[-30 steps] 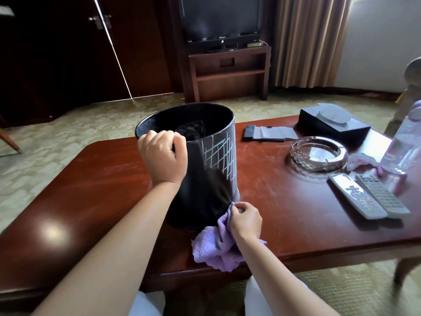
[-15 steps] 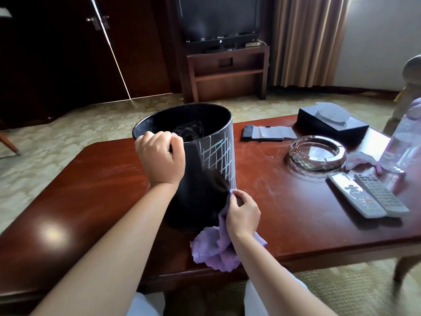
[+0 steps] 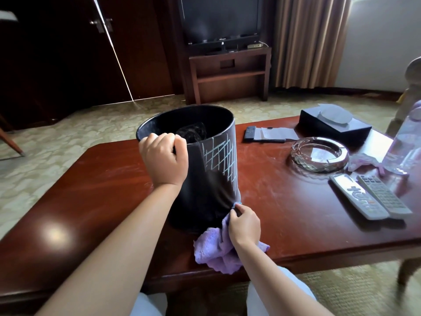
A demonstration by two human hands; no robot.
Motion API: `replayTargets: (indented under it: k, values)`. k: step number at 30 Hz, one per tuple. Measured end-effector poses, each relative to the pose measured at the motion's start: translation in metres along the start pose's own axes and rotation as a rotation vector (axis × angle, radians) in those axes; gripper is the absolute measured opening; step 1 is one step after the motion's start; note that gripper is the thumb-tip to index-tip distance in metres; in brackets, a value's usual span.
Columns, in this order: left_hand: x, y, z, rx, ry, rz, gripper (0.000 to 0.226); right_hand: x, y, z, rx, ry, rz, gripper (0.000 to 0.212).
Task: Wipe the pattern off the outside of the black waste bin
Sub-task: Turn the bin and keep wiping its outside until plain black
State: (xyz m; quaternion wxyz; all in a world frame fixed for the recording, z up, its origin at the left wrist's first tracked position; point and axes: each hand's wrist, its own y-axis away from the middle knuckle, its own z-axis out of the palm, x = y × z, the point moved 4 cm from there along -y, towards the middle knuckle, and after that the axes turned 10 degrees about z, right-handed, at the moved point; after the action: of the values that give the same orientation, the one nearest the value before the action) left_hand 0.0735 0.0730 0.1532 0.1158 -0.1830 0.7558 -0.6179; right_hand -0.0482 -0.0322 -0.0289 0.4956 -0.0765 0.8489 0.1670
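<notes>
Daylight from the right window; glare on table [image 3: 52, 233]; edges warped.

Place: looks like a hotel room, sitting area
Furniture: dark wood TV stand [image 3: 230, 71] with a flat TV [image 3: 219, 18] on it, matching low coffee table [image 3: 95, 190]
Window side: long beige curtains [image 3: 312, 39]
Floor: patterned pale carpet [image 3: 63, 137]
Table stuff: glass ashtray [image 3: 320, 153], two remotes [image 3: 370, 196], black tissue box [image 3: 335, 125], notepad with a pen [image 3: 270, 134], pretty standard hotel kit
Door: dark wood doors [image 3: 75, 49] at the back
</notes>
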Motion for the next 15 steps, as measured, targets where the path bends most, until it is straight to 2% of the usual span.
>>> replayTargets:
  k: [4, 10, 12, 15]
  values:
    - [-0.001, -0.001, 0.000, -0.004, -0.001, -0.004, 0.033, -0.015, 0.010, -0.006, 0.095, -0.104, -0.146, 0.026]
    - [0.000, -0.001, -0.001, -0.011, 0.004, 0.005, 0.033, 0.000, 0.005, -0.001, -0.086, 0.023, 0.089, 0.033]
    - [0.001, -0.002, -0.002, -0.018, 0.008, 0.004, 0.033, -0.007, 0.006, -0.008, -0.085, 0.000, 0.101, 0.031]
    - [0.001, -0.002, -0.003, -0.037, 0.010, 0.003, 0.034, -0.019, 0.013, -0.019, -0.003, -0.188, 0.038, 0.028]
